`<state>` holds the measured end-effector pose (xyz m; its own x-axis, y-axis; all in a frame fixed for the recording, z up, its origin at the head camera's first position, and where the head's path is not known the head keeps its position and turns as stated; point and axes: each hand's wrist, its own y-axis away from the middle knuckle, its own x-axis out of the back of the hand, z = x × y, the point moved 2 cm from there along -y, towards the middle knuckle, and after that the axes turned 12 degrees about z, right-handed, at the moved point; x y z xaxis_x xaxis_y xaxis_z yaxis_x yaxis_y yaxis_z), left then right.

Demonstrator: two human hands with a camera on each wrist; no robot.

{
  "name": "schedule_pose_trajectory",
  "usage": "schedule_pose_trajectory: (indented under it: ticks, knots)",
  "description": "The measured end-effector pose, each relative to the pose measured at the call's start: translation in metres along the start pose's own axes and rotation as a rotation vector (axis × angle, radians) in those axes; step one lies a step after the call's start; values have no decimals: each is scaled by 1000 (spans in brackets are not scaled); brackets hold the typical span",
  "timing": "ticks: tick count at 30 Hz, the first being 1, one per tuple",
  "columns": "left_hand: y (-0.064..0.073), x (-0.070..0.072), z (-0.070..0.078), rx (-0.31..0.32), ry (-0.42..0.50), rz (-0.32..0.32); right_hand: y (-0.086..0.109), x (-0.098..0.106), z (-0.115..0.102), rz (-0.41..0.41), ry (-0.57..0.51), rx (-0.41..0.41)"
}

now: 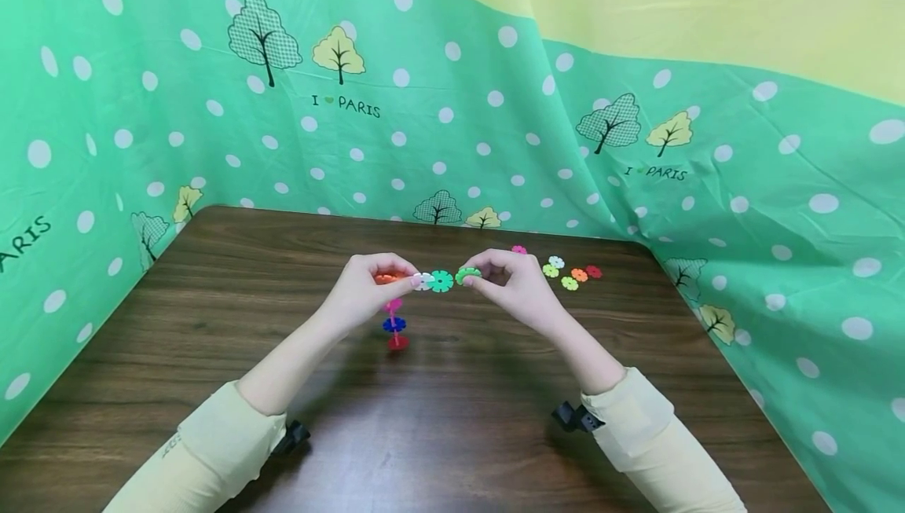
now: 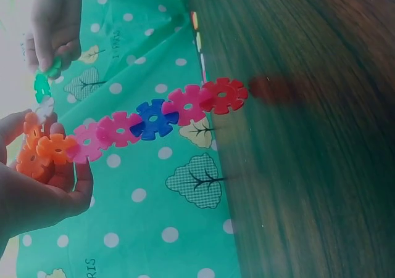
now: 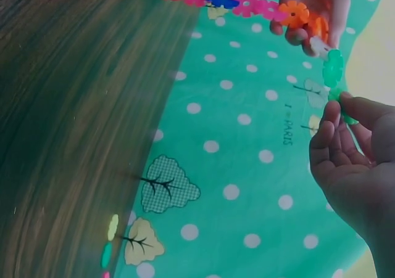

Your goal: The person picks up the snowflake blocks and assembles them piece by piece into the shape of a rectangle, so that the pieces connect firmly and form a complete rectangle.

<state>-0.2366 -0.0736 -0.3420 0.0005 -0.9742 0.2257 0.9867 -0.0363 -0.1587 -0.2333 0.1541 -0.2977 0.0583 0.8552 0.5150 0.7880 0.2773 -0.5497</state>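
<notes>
My left hand (image 1: 360, 293) pinches a chain of interlocking snowflake discs near its orange discs (image 2: 55, 148). From there, pink discs (image 2: 119, 130), a blue disc (image 2: 154, 119) and a red disc (image 2: 224, 95) hang down over the table. Sideways from the left fingertips, a white disc (image 1: 426, 282) and a teal-green disc (image 1: 441, 281) stick out toward the right. Between thumb and fingers, my right hand (image 1: 519, 289) pinches a light green disc (image 1: 467, 273). Its edge is right by the teal-green disc, and the fingers partly cover it.
Several loose snowflake discs, among them a white one (image 1: 556, 262), an orange one (image 1: 580, 274) and a red one (image 1: 594, 271), lie beyond the right hand on the dark wooden table (image 1: 452, 419). A green dotted curtain (image 1: 452, 136) hangs behind the table.
</notes>
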Motion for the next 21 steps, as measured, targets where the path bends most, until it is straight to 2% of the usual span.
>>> schedule_pose_trajectory:
  ticks: [3,10,14,17,21]
  knots:
    - [0,-1,0,1,-1,-1,0,0,-14,-14,8,8]
    - [0,0,1,14,-19,4,1,-1,-14,-43,8,-27]
    - [0,0,1,17,-25,9,1,-5,3,-40,22,-22]
    - [1,0,1,14,-14,9,0,-6,16,-27,43,14]
    - [2,-1,2,0,15,-3,0,-6,20,-20,42,77]
